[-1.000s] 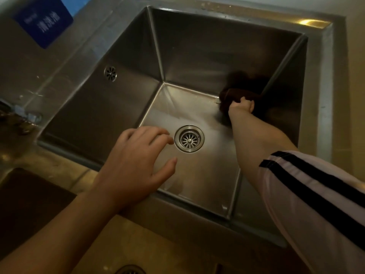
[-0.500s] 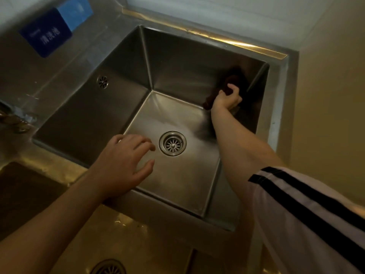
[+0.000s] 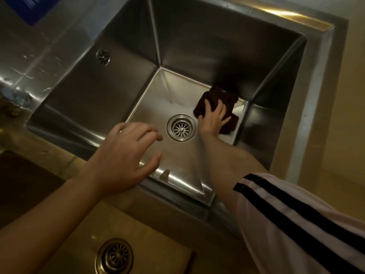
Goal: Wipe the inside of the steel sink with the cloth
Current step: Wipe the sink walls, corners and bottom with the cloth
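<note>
The deep steel sink (image 3: 197, 42) fills most of the view, with a round drain (image 3: 181, 127) in its floor. A dark brown cloth (image 3: 217, 99) lies on the sink floor near the back right corner. My right hand (image 3: 213, 117) presses flat on the cloth with fingers spread, just right of the drain. My left hand (image 3: 126, 155) hovers over the sink's front rim, fingers apart and curled, holding nothing.
An overflow hole (image 3: 103, 57) sits in the sink's left wall. A second basin with its own drain (image 3: 114, 256) lies at the near left. A blue sign (image 3: 29, 8) is on the back panel. A beige wall (image 3: 351, 95) stands to the right.
My right hand has brought the cloth down from the back right wall corner onto the sink floor beside the drain. The camera view shifted. My left hand stays over the front rim.
</note>
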The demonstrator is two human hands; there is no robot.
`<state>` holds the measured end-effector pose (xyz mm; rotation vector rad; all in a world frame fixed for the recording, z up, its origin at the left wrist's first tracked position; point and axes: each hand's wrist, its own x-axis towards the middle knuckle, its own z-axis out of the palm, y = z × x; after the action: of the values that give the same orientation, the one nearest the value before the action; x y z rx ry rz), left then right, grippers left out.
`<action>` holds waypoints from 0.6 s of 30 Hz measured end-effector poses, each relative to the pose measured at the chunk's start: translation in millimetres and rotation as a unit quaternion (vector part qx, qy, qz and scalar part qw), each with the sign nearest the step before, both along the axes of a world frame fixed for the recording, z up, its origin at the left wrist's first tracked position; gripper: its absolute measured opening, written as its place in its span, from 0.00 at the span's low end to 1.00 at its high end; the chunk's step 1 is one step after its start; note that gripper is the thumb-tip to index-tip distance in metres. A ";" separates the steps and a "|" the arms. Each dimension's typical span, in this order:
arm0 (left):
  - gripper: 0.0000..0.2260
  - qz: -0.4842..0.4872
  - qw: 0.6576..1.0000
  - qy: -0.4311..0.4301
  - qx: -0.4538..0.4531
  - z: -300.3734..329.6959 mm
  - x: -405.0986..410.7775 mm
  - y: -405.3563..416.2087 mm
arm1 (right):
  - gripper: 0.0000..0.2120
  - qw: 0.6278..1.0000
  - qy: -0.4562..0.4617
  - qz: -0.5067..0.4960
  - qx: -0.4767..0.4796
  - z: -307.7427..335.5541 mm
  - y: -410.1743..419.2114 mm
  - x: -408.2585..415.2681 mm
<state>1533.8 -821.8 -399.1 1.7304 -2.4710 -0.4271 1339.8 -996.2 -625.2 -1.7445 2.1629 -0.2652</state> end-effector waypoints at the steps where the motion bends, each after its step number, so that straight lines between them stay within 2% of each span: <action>1: 0.19 0.000 1.000 0.004 -0.002 0.1 -0.4 -0.4 | 0.32 0.999 0.018 0.007 0.028 -3.2 -3.1 -1.4; 4: 0.19 0.002 1.000 0.013 -0.004 0.9 -0.4 -0.4 | 0.37 0.991 0.073 0.044 0.105 -9.8 -18.2 -9.7; 8: 0.19 0.000 1.000 0.013 0.000 1.4 -0.3 0.0 | 0.30 0.973 0.063 0.089 0.202 -0.7 -38.6 -18.0; 12: 0.19 0.003 1.000 0.019 0.005 2.2 -1.9 -0.5 | 0.27 0.945 0.049 0.149 0.286 7.3 -66.1 -34.8; 15: 0.19 0.002 1.000 0.019 0.005 2.6 -1.0 -1.0 | 0.28 0.933 0.053 0.185 0.305 16.0 -74.4 -47.5; 18: 0.19 0.010 1.000 0.022 0.000 2.2 -1.7 -0.6 | 0.30 0.942 0.067 0.195 0.264 20.2 -66.7 -49.7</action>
<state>1532.1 -822.5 -396.8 1.7253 -2.4229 -0.4587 1290.1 -1063.0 -605.0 -1.8336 1.6912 0.5021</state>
